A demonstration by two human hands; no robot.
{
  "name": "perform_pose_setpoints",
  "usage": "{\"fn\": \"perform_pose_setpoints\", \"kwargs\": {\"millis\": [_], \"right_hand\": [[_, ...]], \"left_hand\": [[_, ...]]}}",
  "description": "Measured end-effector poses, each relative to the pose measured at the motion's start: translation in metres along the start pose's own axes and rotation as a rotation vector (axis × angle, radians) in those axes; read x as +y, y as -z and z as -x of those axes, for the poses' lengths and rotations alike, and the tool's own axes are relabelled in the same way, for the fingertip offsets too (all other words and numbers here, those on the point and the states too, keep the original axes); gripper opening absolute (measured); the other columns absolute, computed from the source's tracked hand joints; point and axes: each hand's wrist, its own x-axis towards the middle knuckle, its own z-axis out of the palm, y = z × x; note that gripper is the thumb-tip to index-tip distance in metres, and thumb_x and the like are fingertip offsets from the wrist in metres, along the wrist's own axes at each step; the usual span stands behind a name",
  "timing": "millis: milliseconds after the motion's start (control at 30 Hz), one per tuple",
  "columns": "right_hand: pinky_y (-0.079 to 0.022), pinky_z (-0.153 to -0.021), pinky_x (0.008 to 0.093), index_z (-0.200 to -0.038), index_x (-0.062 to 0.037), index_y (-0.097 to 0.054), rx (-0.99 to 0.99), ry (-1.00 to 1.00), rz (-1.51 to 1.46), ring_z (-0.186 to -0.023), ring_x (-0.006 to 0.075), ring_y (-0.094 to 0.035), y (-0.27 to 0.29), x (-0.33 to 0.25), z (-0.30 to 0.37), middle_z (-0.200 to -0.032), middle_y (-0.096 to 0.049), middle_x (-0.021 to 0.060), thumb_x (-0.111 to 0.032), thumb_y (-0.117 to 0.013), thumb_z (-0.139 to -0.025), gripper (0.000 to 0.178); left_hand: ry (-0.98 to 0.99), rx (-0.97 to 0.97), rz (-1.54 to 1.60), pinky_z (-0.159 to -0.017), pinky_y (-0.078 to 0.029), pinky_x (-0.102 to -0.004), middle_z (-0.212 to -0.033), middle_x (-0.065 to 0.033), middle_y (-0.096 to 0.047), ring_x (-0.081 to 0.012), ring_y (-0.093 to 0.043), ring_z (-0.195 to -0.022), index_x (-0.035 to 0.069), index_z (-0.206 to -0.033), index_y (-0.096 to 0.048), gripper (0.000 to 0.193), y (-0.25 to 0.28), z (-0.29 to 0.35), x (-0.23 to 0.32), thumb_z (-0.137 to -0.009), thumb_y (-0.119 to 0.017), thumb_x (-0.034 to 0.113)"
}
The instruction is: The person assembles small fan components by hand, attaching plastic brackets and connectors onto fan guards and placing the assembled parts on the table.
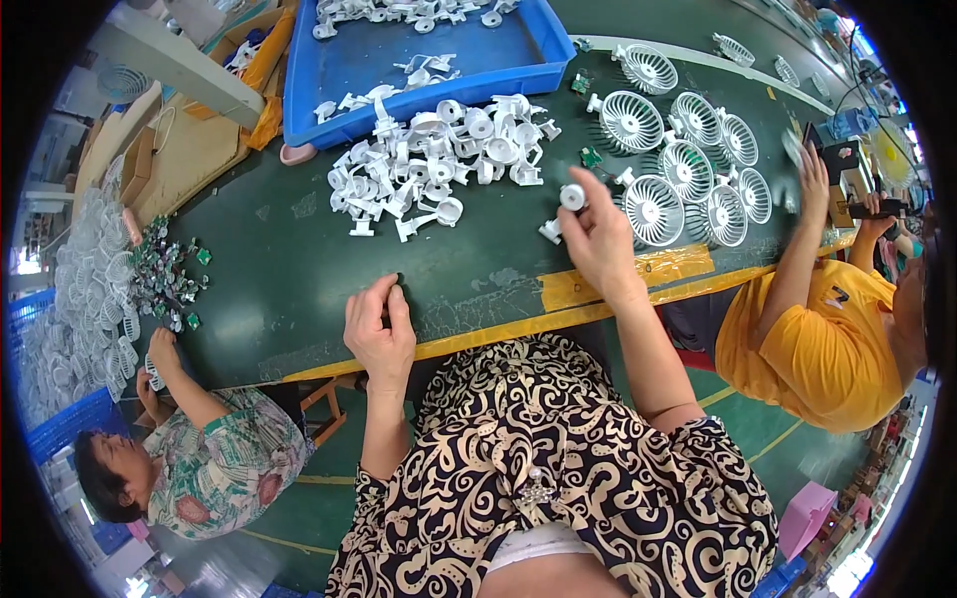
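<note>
My right hand [601, 244] pinches a small white plastic part [571, 196] with a round end between thumb and fingers, above the green table. Just below that part, a white piece [550, 231] shows by the fingertips; whether it is joined to the held one I cannot tell. Near the table's front edge, my left hand [381, 334] is closed, thumb against curled fingers. A tiny dark spot shows at its fingertips, too small to name. Ahead of both hands lies a heap of white plastic parts [439, 159]. Several white slatted round fan-like frames [655, 211] stand to the right of my right hand.
A blue tray [568, 75] with more white parts stands behind the heap. Small green circuit boards [169, 274] pile up at left, beside clear plastic pieces [80, 289]. Co-workers sit at left and right; the right one's hand [812, 184] reaches over the table.
</note>
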Motion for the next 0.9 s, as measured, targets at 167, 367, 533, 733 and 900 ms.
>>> {"fn": "perform_pose_setpoints", "kwargs": {"millis": [167, 367, 533, 733, 900], "right_hand": [[-0.051, -0.065, 0.028, -0.155, -0.0069, -0.034, 0.059, -0.047, -0.035, -0.067, 0.012, -0.057, 0.021, 0.019, -0.024, -0.084, -0.063, 0.0065, 0.001, -0.063, -0.089, 0.072], [-0.055, -0.076, 0.0412, -0.154, -0.0063, -0.033, 0.017, -0.114, 0.023, -0.077, 0.032, -0.07, 0.033, 0.026, -0.045, -0.083, -0.07, 0.0155, -0.006, -0.064, -0.087, 0.074], [-0.053, -0.071, 0.031, -0.153, 0.0016, -0.033, 0.009, -0.151, 0.013, -0.074, 0.0178, -0.066, 0.033, 0.03, -0.057, -0.083, -0.069, 0.0115, -0.003, -0.066, -0.086, 0.075], [-0.049, -0.057, 0.028, -0.147, 0.0084, -0.04, 0.161, -0.146, 0.079, -0.064, 0.0124, -0.061, 0.054, 0.073, -0.076, -0.08, -0.067, 0.008, -0.009, -0.07, -0.085, 0.072], [-0.052, -0.06, 0.0353, -0.142, 0.0062, -0.046, 0.244, -0.155, 0.097, -0.063, 0.0196, -0.064, 0.09, 0.094, -0.094, -0.072, -0.067, 0.0118, -0.009, -0.068, -0.082, 0.066]], "left_hand": [[-0.035, 0.015, -0.025, -0.065, -0.048, -0.0353, -0.085, -0.0076, -0.068, -0.0247, -0.059, -0.072, 0.006, -0.103, -0.071, 0.013, -0.002, 0.0, 0.0, -0.091, -0.066, 0.005], [-0.025, -0.005, -0.045, -0.063, -0.046, -0.0355, -0.081, -0.0074, -0.065, -0.024, -0.057, -0.069, 0.006, -0.102, -0.071, 0.012, -0.006, -0.003, 0.001, -0.092, -0.065, 0.005], [-0.009, -0.002, -0.055, -0.063, -0.046, -0.0353, -0.081, -0.0071, -0.066, -0.0236, -0.057, -0.069, 0.006, -0.102, -0.071, 0.012, -0.004, -0.003, 0.001, -0.092, -0.065, 0.005], [-0.015, 0.02, -0.022, -0.065, -0.048, -0.0366, -0.084, -0.0082, -0.067, -0.0255, -0.059, -0.072, 0.006, -0.102, -0.071, 0.012, -0.004, -0.003, 0.003, -0.091, -0.066, 0.005], [-0.016, 0.056, 0.004, -0.066, -0.049, -0.0392, -0.083, -0.0103, -0.067, -0.03, -0.061, -0.072, 0.006, -0.099, -0.071, 0.012, -0.002, -0.004, 0.001, -0.087, -0.068, 0.003]]}}
